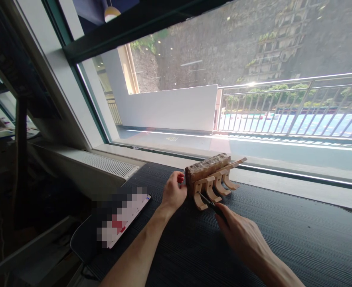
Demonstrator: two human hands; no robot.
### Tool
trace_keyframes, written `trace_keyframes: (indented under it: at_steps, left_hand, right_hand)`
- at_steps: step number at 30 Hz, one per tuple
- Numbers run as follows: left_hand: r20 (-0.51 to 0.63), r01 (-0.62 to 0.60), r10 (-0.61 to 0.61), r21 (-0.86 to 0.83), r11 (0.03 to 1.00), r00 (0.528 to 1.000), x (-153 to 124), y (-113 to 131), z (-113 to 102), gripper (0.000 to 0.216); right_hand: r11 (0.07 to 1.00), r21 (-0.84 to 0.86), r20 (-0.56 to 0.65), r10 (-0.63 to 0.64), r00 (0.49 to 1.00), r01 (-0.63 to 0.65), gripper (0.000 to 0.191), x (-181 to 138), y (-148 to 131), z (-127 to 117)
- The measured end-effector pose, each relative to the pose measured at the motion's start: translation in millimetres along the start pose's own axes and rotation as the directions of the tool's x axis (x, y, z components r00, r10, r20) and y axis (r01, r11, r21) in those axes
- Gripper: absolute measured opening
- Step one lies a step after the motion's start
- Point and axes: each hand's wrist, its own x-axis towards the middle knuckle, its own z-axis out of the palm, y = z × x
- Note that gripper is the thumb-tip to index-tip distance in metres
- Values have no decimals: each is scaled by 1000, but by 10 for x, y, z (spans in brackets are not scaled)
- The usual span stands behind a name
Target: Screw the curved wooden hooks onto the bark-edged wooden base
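A wooden hook rack [211,178] with several curved hooks leans along the front of a rough brown brick [207,166] on the dark table. My right hand [242,229] is closed round the black handle of a screwdriver [213,206]; its thin shaft points at the leftmost hook, and I cannot tell whether the tip sits in a screw. Beside the left end of the brick is my left hand [175,191], its fingers curled in. Whatever those fingers hold, if anything, is hidden.
A phone [129,219] with a blurred-out screen lies left of my left forearm. The dark table [283,223] has a rounded left edge. Behind it run a window sill [271,169] and a large window. A vented heater cover [101,162] stands at the left.
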Motion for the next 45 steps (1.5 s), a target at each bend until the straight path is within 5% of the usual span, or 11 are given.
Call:
trace_keyframes:
  at_steps: [3,5,7,9,17,27,30,35,38,41,45]
  left_hand:
    - [-108,-130,157,224,966,982,26,24,-125,16]
    - [100,-248,230,232,941,968,3,54,-179,18]
    - [378,-337,255,169,926,890,-45,90,-199,20]
    - [497,-364,250,146,920,831,-99,131,-193,21]
    - [515,-406,284,139,903,809,-232,301,-74,24]
    - [480,-339,193,239,910,856,-303,265,90,29]
    - [488,-349,197,242,905,850,-311,266,117,26]
    - [497,-369,204,260,892,843,-319,257,157,23]
    - [482,-372,195,305,877,854,-322,259,164,23]
    - [470,-359,175,336,871,865,-323,263,160,24]
    - [472,-368,181,341,865,863,-326,268,153,25]
  right_hand:
    - [1000,7,4,-1,1000,1,28,3,-16,-8]
    - [1000,16,10,1,1000,-2,28,5,-19,-6]
    - [1000,23,13,5,1000,-5,28,7,-11,2]
    - [1000,27,9,7,1000,-7,28,8,1,13]
    - [1000,12,26,21,999,-21,24,9,26,42]
    - [999,42,-17,-7,1000,7,30,18,28,96]
    - [967,229,27,108,994,-112,30,38,-33,115]
    - [717,625,224,217,950,-311,41,84,-147,133]
    - [827,505,130,210,969,-247,36,66,-140,118]
    - [985,156,-42,84,996,-76,34,11,-80,102]
    - [991,-103,-112,-101,988,90,32,-33,-39,136]
